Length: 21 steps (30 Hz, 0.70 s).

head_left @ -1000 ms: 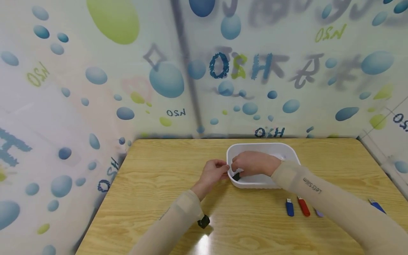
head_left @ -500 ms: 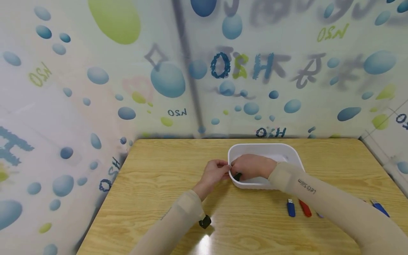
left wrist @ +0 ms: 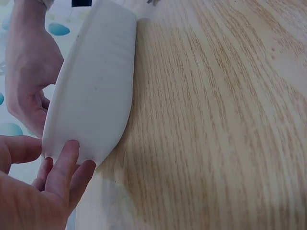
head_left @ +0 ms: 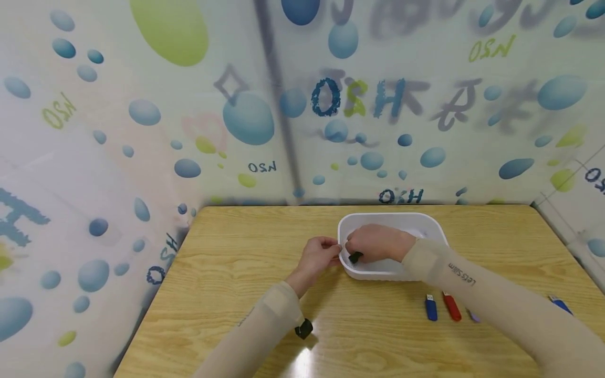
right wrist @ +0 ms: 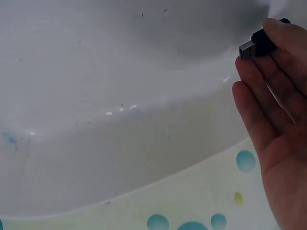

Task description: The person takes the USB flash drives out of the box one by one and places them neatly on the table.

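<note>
A white plastic tub (head_left: 427, 226) stands on the wooden table. At its left end my left hand (head_left: 317, 260) holds the rim. In the left wrist view the thumb lies by the rim and the fingertips (left wrist: 72, 148) touch the outer wall. Inside the tub, near that same end, is my right hand (head_left: 380, 243). It pinches a black USB stick (right wrist: 261, 44) between thumb and fingers, metal plug sticking out, as the right wrist view shows. From the head view only a dark part of the stick (head_left: 355, 257) shows below the fingers.
In front of the tub lie a blue USB stick (head_left: 431, 308), a red one (head_left: 451, 306) and a purple one (head_left: 475, 316) partly behind the right sleeve. Another blue stick (head_left: 560, 304) lies farther right. A patterned wall (head_left: 302, 131) stands behind the table (head_left: 246, 236).
My right hand has shifted slightly within the tub, and the dark stick at its fingers has changed its angle. My left hand stays at the rim.
</note>
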### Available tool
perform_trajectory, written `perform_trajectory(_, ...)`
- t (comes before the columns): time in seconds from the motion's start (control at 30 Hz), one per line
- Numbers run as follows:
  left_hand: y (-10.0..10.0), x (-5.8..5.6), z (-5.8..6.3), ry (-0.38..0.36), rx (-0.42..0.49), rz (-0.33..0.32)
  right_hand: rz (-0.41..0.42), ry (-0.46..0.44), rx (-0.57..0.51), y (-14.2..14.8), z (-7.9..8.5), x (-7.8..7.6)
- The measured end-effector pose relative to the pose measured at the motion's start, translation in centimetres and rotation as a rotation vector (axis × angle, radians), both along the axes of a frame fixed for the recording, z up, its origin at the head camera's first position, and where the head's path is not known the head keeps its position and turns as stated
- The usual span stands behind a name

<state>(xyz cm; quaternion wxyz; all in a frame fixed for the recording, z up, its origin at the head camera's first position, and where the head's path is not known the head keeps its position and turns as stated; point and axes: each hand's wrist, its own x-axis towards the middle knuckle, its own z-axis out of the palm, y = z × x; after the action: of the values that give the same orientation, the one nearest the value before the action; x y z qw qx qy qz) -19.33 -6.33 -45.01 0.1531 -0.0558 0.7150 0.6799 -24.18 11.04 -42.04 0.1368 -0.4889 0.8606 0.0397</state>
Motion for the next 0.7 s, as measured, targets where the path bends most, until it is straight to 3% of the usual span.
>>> perform_trajectory(0.33, 0.1, 0.0, -0.1, 0.004, -0.003, 0.007, -0.032, 0.073, -0.102, 2.4, 3.8, 1.0)
perform_trajectory(0.53, 0.1, -0.2, -0.1, -0.008, -0.019, 0.006, -0.026, 0.142, -0.201, 4.0, 6.4, 3.1)
perform_trajectory(0.7, 0.2, -0.1, -0.4, 0.001, -0.014, 0.005, -0.006, 0.203, -0.234, 5.2, 7.2, 5.6)
